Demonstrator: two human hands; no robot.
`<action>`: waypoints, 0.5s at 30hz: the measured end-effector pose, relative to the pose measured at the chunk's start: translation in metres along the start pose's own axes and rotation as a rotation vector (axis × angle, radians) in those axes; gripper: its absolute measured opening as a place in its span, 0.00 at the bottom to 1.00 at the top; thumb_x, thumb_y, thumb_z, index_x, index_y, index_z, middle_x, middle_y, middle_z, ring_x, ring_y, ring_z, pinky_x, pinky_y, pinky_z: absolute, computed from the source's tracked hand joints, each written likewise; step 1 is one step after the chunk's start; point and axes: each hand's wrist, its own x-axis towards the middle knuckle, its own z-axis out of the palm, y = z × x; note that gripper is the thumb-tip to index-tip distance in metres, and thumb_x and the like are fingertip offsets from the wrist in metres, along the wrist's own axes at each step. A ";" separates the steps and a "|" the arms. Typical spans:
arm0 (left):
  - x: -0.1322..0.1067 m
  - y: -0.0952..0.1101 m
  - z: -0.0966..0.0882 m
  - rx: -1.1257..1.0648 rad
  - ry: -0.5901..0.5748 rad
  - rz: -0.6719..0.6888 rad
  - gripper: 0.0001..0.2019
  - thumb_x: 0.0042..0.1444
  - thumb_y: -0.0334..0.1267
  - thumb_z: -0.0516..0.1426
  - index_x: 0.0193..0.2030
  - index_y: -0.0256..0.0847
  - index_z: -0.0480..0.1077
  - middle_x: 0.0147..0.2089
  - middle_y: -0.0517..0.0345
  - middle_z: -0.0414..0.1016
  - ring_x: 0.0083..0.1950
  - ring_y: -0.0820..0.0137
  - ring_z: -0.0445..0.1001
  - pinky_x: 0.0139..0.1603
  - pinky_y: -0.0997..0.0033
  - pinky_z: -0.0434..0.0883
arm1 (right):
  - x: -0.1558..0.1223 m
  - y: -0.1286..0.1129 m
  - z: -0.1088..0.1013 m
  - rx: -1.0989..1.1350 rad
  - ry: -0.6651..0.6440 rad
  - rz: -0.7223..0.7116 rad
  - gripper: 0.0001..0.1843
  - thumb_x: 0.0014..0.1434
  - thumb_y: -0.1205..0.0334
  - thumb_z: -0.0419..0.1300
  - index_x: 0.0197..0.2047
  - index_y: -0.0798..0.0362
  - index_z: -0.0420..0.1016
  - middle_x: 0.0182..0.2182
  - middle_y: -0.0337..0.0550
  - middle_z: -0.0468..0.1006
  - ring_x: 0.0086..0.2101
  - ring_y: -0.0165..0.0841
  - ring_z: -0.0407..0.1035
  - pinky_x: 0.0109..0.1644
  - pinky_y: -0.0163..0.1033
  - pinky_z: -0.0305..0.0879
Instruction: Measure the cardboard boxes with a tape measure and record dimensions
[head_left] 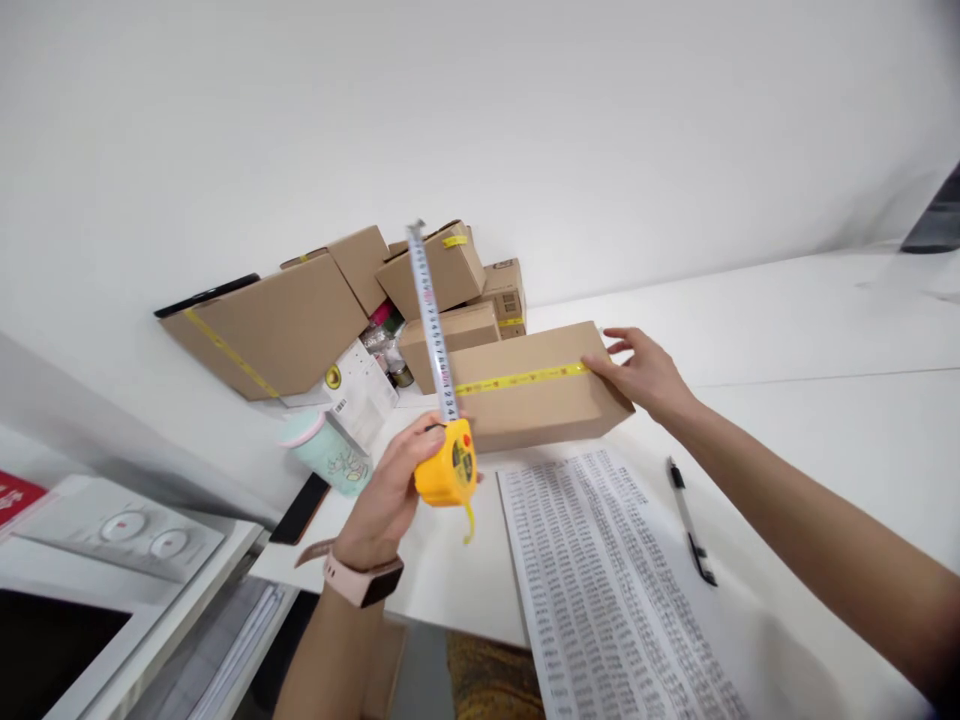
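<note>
My left hand [397,480] is closed around a yellow tape measure [448,468], held above the table's front edge. Its metal blade [433,320] sticks out upward and away, passing in front of the cardboard boxes. A long brown cardboard box [525,410] with a yellow tape strip along its side stands on the table. At its right end my right hand [641,370] grips the edge, thumb on the near face and fingers behind. Just in front of the box lies a printed sheet [600,580] covered with rows of small text.
A black-capped pen [690,525] lies right of the sheet. More cardboard boxes [277,325] are stacked against the wall. A mint cup [330,455] with a pink lid, a dark flat phone-like object [300,508] and a white appliance [127,525] are at left.
</note>
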 end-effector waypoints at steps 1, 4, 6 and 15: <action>-0.002 -0.002 0.006 -0.043 -0.042 -0.061 0.16 0.55 0.46 0.61 0.45 0.37 0.73 0.51 0.50 0.76 0.34 0.64 0.79 0.36 0.63 0.77 | 0.014 -0.001 0.004 -0.060 0.010 -0.022 0.38 0.51 0.42 0.64 0.61 0.50 0.67 0.52 0.52 0.73 0.41 0.43 0.71 0.45 0.49 0.70; -0.004 -0.016 0.022 -0.130 -0.134 -0.283 0.19 0.55 0.50 0.59 0.44 0.35 0.74 0.45 0.48 0.77 0.31 0.63 0.79 0.32 0.64 0.75 | 0.051 -0.005 0.015 -0.187 0.000 -0.131 0.35 0.52 0.50 0.64 0.62 0.50 0.67 0.58 0.54 0.68 0.52 0.49 0.67 0.55 0.54 0.66; 0.002 -0.025 0.028 -0.142 -0.141 -0.395 0.21 0.55 0.52 0.58 0.44 0.34 0.74 0.41 0.49 0.77 0.30 0.62 0.79 0.31 0.65 0.74 | 0.068 -0.008 0.022 -0.219 -0.052 -0.182 0.34 0.52 0.58 0.63 0.63 0.52 0.68 0.62 0.55 0.66 0.59 0.51 0.61 0.61 0.54 0.61; 0.052 -0.025 0.043 -0.085 -0.219 -0.451 0.22 0.57 0.55 0.56 0.41 0.35 0.73 0.34 0.55 0.74 0.30 0.62 0.79 0.29 0.67 0.73 | 0.103 -0.033 0.040 -0.303 -0.351 -0.142 0.39 0.50 0.69 0.59 0.67 0.50 0.65 0.61 0.49 0.71 0.59 0.50 0.64 0.64 0.55 0.57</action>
